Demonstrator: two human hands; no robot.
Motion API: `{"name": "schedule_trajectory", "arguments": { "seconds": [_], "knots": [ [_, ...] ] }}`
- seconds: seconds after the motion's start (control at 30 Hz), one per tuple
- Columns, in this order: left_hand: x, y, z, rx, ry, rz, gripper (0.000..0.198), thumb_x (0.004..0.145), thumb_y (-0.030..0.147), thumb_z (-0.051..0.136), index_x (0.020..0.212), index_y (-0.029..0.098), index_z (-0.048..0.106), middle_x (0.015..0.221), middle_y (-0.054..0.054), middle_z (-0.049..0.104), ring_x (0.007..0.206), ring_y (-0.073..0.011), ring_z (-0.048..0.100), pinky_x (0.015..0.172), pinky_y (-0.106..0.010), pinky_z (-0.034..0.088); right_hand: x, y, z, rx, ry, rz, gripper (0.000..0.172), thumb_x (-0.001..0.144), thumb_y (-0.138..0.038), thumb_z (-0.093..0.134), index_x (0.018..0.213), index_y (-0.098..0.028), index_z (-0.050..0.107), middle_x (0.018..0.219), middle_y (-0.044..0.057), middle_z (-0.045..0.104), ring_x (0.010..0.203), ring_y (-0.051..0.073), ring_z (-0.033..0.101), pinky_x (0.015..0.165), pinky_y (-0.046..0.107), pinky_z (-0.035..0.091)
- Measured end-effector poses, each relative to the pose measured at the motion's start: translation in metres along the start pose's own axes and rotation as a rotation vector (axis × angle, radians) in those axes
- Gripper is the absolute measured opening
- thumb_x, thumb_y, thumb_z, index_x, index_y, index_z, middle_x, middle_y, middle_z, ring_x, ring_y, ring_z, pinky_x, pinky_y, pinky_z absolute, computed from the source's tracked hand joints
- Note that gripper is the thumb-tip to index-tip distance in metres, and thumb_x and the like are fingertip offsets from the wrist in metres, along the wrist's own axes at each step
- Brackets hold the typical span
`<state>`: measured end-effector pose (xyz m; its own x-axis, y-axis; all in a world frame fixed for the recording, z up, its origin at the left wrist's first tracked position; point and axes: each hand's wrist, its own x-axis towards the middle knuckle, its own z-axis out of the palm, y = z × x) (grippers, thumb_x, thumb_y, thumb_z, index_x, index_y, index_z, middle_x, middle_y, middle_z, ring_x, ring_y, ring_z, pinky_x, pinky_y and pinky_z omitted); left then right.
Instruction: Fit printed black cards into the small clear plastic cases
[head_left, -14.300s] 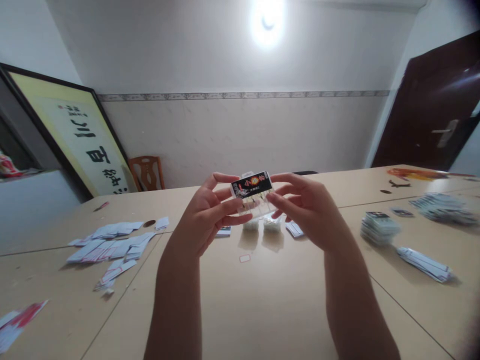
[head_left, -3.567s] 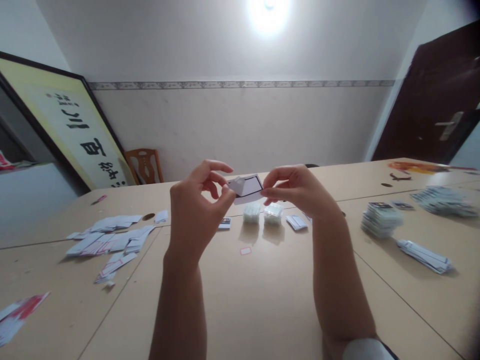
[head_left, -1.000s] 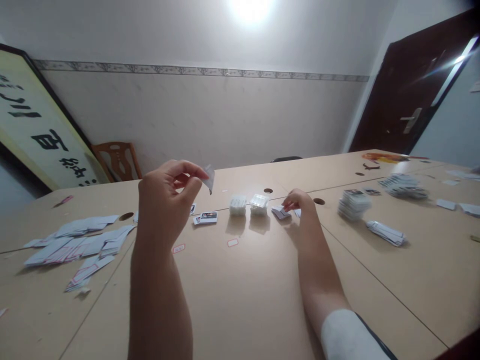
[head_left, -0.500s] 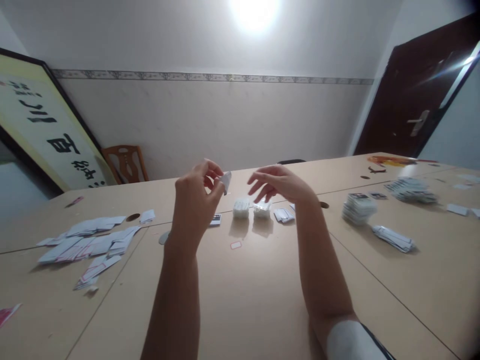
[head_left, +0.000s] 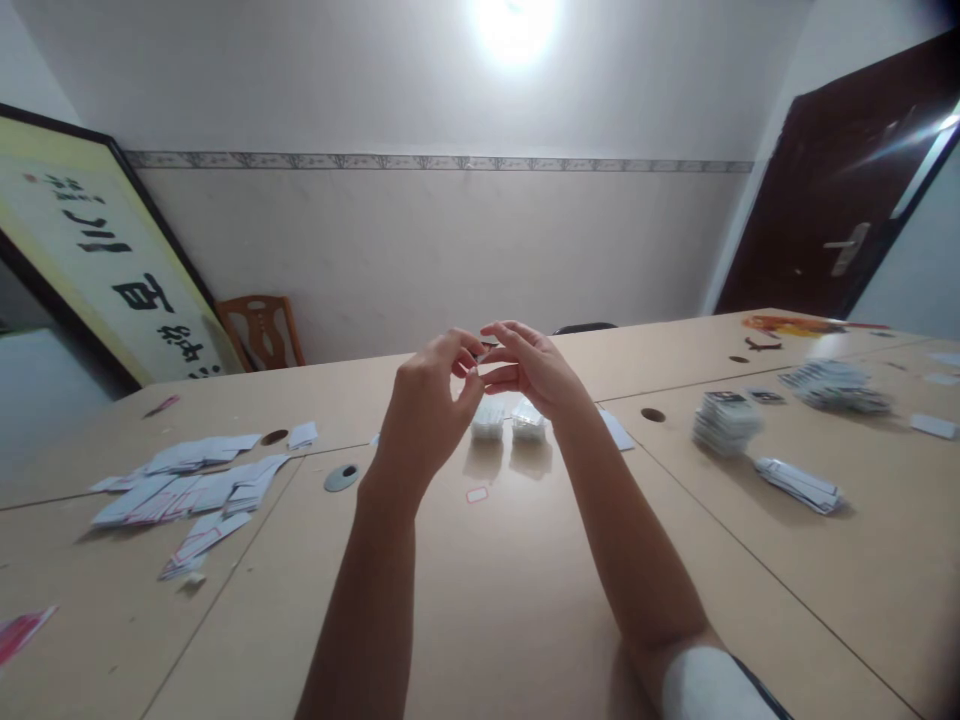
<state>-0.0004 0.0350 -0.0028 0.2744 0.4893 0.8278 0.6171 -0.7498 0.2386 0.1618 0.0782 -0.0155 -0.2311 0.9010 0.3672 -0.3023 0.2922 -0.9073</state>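
Note:
My left hand is raised over the table, thumb and fingers closed in a pinch on a small thin piece, mostly hidden now. My right hand meets it from the right, its fingers bent against the left fingertips. A small dark bit shows between the two hands; its kind I cannot make out. Below and behind the hands stand two clear-wrapped stacks, a left stack and a right stack. A small red-edged white label lies flat in front of them.
White paper slips lie in piles at left, near a cable-hole cover. On the right are a wrapped stack, a bundle of folded papers and further packets. A wooden chair stands behind the table.
My right hand has moved left and its fingers now meet those of my left hand, which has shifted slightly right. The thin whitish piece in my left hand is now mostly hidden.

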Motion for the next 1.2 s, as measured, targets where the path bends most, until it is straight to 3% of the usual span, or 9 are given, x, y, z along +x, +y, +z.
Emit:
{"name": "schedule_trajectory", "arguments": {
  "seconds": [0.2,0.33,0.47,0.53,0.67,0.77,0.87,1.0,1.2],
  "knots": [
    [0.001,0.001,-0.005,-0.078,-0.078,-0.002,0.017,0.083,0.011,0.058,0.096,0.023,0.063,0.086,0.000,0.071,0.075,-0.0155,0.067,0.075,-0.031,0.055,0.003,0.000,-0.003,-0.045,0.075,-0.030,0.036,0.075,-0.038,0.076,0.103,-0.025,0.059,0.084,-0.001,0.071,0.071,0.017,0.074,0.073,0.032,0.060],
    [0.000,-0.001,-0.014,-0.108,-0.046,-0.061,0.012,0.085,0.016,0.061,0.093,0.022,0.065,0.082,0.000,0.072,0.074,-0.0150,0.068,0.072,-0.029,0.056,0.013,0.012,-0.010,-0.143,0.158,-0.041,0.028,0.078,-0.030,0.068,0.102,-0.024,0.055,0.085,0.000,0.072,0.072,0.017,0.075,0.068,0.029,0.057],
    [-0.001,-0.002,-0.023,-0.124,0.020,-0.106,0.010,0.084,0.018,0.063,0.092,0.022,0.067,0.081,0.001,0.072,0.075,-0.0144,0.068,0.077,-0.029,0.056,0.034,0.042,-0.021,-0.620,0.275,-0.074,0.006,0.085,-0.018,0.052,0.089,-0.022,0.054,0.086,0.002,0.072,0.075,0.017,0.073,0.065,0.027,0.053],
    [-0.002,-0.002,-0.027,-0.131,0.054,-0.124,0.009,0.083,0.018,0.064,0.090,0.022,0.067,0.082,0.001,0.072,0.075,-0.0138,0.067,0.078,-0.028,0.056,0.043,0.061,-0.027,-0.904,0.315,-0.116,0.018,0.083,-0.007,0.046,0.081,-0.021,0.058,0.087,0.004,0.071,0.084,0.019,0.070,0.075,0.030,0.052],
    [-0.003,-0.001,-0.032,-0.151,0.108,-0.149,0.008,0.082,0.019,0.066,0.089,0.022,0.068,0.082,0.001,0.072,0.074,-0.0133,0.067,0.078,-0.028,0.056,0.053,0.095,-0.037,-1.053,0.274,-0.100,0.028,0.082,-0.001,0.044,0.085,-0.021,0.063,0.096,0.007,0.070,0.101,0.023,0.064,0.092,0.036,0.046],
    [-0.003,-0.001,-0.034,-0.155,0.123,-0.149,0.007,0.082,0.018,0.066,0.087,0.022,0.068,0.082,0.001,0.072,0.073,-0.0127,0.066,0.078,-0.027,0.057,0.053,0.115,-0.046,-1.107,0.166,-0.070,0.022,0.085,-0.009,0.055,0.103,-0.021,0.062,0.121,0.010,0.063,0.104,0.023,0.062,0.096,0.036,0.044],
    [-0.003,-0.003,-0.035,-0.165,0.123,-0.142,0.007,0.083,0.018,0.066,0.088,0.022,0.068,0.083,0.001,0.072,0.073,-0.0124,0.066,0.077,-0.026,0.056,0.051,0.131,-0.054,-1.132,0.042,-0.019,0.042,0.080,-0.022,0.074,0.119,-0.022,0.058,0.142,0.014,0.048,0.103,0.023,0.063,0.095,0.038,0.046],
    [-0.003,-0.004,-0.035,-0.183,0.114,-0.145,0.007,0.083,0.019,0.066,0.089,0.022,0.068,0.084,0.001,0.072,0.074,-0.0120,0.067,0.075,-0.025,0.056,0.050,0.145,-0.058,-1.151,-0.076,0.034,0.071,0.067,-0.018,0.085,0.130,-0.022,0.053,0.152,0.019,0.036,0.115,0.030,0.059,0.099,0.044,0.043],
    [-0.003,-0.005,-0.035,-0.178,0.104,-0.152,0.008,0.082,0.018,0.066,0.089,0.022,0.068,0.084,0.001,0.073,0.073,-0.0119,0.067,0.074,-0.023,0.055,0.051,0.144,-0.057,-1.103,-0.091,0.017,0.082,0.069,-0.004,0.076,0.140,-0.027,0.042,0.148,0.016,0.040,0.116,0.027,0.058,0.098,0.043,0.045]
  ]
}}
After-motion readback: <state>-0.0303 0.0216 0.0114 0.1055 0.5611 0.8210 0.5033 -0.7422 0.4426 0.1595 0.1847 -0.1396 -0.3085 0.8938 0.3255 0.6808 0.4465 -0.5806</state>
